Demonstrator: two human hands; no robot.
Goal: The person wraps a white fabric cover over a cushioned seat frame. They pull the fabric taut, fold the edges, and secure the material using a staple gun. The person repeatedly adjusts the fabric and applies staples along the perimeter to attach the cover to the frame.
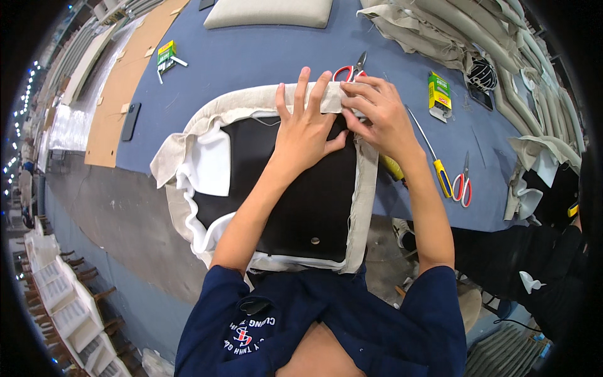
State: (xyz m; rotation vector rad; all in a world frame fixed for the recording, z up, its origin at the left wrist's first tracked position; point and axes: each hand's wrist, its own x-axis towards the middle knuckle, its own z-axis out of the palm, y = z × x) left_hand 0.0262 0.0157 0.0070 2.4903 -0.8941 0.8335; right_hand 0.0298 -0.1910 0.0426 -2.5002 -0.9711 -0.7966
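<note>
Work table covered in blue-grey cloth (207, 60); front edge running behind and beneath the work, then off to the lower right. Tall pile of beige upholstered pieces (433, 25), heaped over the far right corner. Long tan board (116, 88), set along the left end. Black-backed seat panel with beige fabric border and white padding (301, 201), central, black face up; far part on the table, near part overhanging the front edge, close to the navy shirt (352, 308). Border folded inward along far and right edges; padding exposed and fabric flaring outward at left. Pale beige cushion (270, 14), at the far side; broad blue stretch between cushion and panel.

Left hand (304, 119): fingers spread wide, tips pressed on the far border, palm over black backing. Right hand (377, 113): fingers bent, tips on the border at the far right corner, thumb near; cannot tell whether fabric is pinched.

Yellow-handled screwdriver (442, 178), right of the right forearm; red-handled scissors (463, 188) just beside. Second red-handled pair (360, 61), just beyond the far border. Black phone (130, 122), near the left table edge. Green-and-yellow box (440, 95), right; similar box (166, 51), far left, white sticks (179, 61) beside.
</note>
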